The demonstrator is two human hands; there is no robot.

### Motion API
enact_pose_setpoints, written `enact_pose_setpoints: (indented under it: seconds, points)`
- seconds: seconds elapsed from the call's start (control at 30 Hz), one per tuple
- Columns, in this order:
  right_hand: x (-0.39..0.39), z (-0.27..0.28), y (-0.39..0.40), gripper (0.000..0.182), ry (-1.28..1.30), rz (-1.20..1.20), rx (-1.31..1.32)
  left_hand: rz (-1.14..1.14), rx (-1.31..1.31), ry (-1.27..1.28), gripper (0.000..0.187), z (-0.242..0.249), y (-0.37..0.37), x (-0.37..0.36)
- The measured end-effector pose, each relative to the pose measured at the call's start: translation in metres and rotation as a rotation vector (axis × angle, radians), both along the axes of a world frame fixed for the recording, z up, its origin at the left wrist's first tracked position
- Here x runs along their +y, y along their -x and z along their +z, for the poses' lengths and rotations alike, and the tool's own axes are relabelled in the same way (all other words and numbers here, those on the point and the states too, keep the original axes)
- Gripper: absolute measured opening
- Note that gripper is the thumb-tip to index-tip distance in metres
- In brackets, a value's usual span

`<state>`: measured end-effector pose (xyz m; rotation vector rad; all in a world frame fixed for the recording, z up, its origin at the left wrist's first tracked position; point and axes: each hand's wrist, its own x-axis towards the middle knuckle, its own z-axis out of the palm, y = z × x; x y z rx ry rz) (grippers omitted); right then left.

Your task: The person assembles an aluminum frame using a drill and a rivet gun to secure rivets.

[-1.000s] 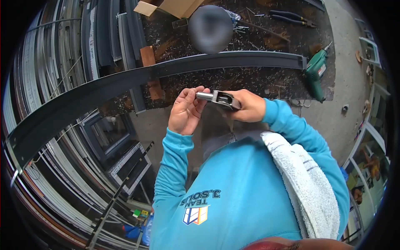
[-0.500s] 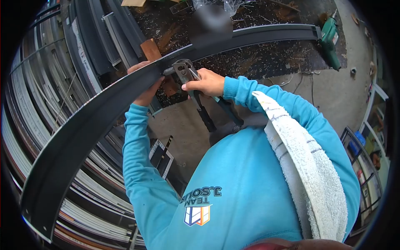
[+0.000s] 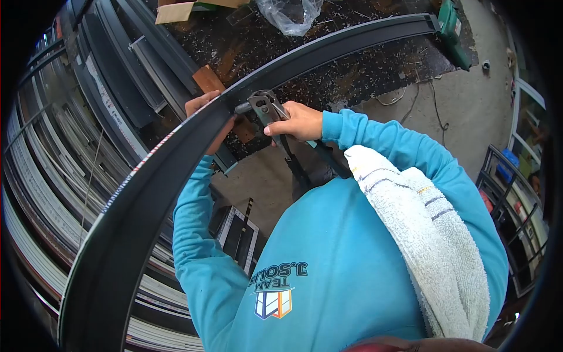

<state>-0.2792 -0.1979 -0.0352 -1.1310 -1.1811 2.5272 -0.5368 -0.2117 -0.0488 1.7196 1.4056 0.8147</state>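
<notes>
A long dark grey metal channel (image 3: 170, 158) runs from the lower left up to the top right, bowed by the lens. Around its edge, near the middle, my left hand (image 3: 200, 103) is closed, partly hidden behind the metal. My right hand (image 3: 298, 121) grips a hand riveter (image 3: 265, 104) just below its head. The riveter's nose points left, right at the channel's inner face and beside my left fingers. Its two long handles (image 3: 305, 161) hang spread apart towards my body.
A wooden block (image 3: 206, 79) lies behind the channel on the dark, chip-strewn workbench (image 3: 363, 82). A green power drill (image 3: 453, 38) stands by the far end. Plastic bags (image 3: 290, 14) and a cardboard box (image 3: 174, 12) are at the back. Stacked profiles (image 3: 44, 217) fill the left.
The view has shifted. The channel's near end swings right and lower in view, its far end up and left. Both hands keep their grips, the riveter still at the channel.
</notes>
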Motion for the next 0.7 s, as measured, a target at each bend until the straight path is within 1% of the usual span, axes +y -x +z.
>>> enact_pose_setpoints:
  seconds: [0.1,0.2,0.23,0.3,0.33,0.37,0.47,0.5,0.53,0.6,0.67,0.7]
  points:
    - [0.006,-0.004,0.004,0.03,-0.057,0.049,-0.022,-0.061,0.054,-0.008,0.064,0.002,0.002,0.004]
    - [0.013,-0.006,0.006,0.029,-0.061,0.121,-0.06,-0.066,0.102,0.004,0.065,-0.002,0.005,0.005]
    - [0.017,-0.005,0.006,0.029,-0.058,0.146,-0.075,-0.077,0.096,-0.049,0.062,-0.002,0.005,0.007]
    - [0.022,-0.001,0.008,0.031,0.229,0.121,-0.056,-0.1,0.087,-0.147,0.056,0.001,0.004,0.008]
    - [0.025,0.001,0.008,0.033,0.365,0.11,-0.046,-0.084,0.073,-0.112,0.056,0.001,0.004,0.009]
    - [0.027,0.004,0.006,0.043,0.39,0.144,-0.039,-0.067,0.058,-0.075,0.056,0.001,0.005,0.008]
    - [0.009,-0.002,-0.009,0.055,0.725,-0.035,0.343,-0.026,0.006,-0.026,0.056,-0.005,0.005,0.004]
    - [-0.002,0.009,-0.018,0.068,0.837,-0.185,0.518,-0.011,-0.011,-0.022,0.055,-0.006,0.006,0.005]
    - [-0.02,-0.008,-0.027,0.085,1.071,-0.063,0.753,-0.036,0.046,-0.031,0.058,-0.005,0.008,0.006]
    - [-0.062,-0.006,-0.04,0.1,1.158,-0.203,0.862,-0.083,0.159,-0.045,0.063,-0.005,0.012,0.005]
    - [-0.093,-0.001,-0.045,0.108,1.194,-0.184,0.903,-0.068,0.114,-0.043,0.061,-0.012,0.014,0.003]
    - [-0.097,0.008,-0.045,0.104,1.175,-0.232,0.932,-0.062,0.091,-0.044,0.061,-0.011,0.013,0.004]
